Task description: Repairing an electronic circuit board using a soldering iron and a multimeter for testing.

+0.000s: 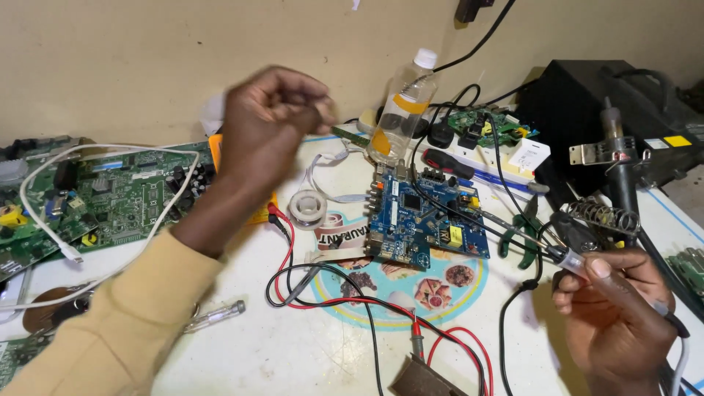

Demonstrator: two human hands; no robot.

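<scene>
My left hand (268,121) is raised above the table in a closed fist, blurred by motion, and I see nothing in it. It hovers over the edge of a green circuit board (125,194), up and left of a solder spool (306,207). My right hand (612,308) at the lower right grips a soldering iron (568,258). The iron's thin tip points left toward the right edge of a blue circuit board (425,220), which lies flat in the middle of the white table (293,352).
A clear plastic bottle (403,110) stands behind the blue board. Red and black probe leads (352,297) loop across the front. An iron stand with a spring (605,216), green-handled pliers (524,246), a power strip (506,158) and a black case (609,103) crowd the right. A white cable (44,220) crosses the green board.
</scene>
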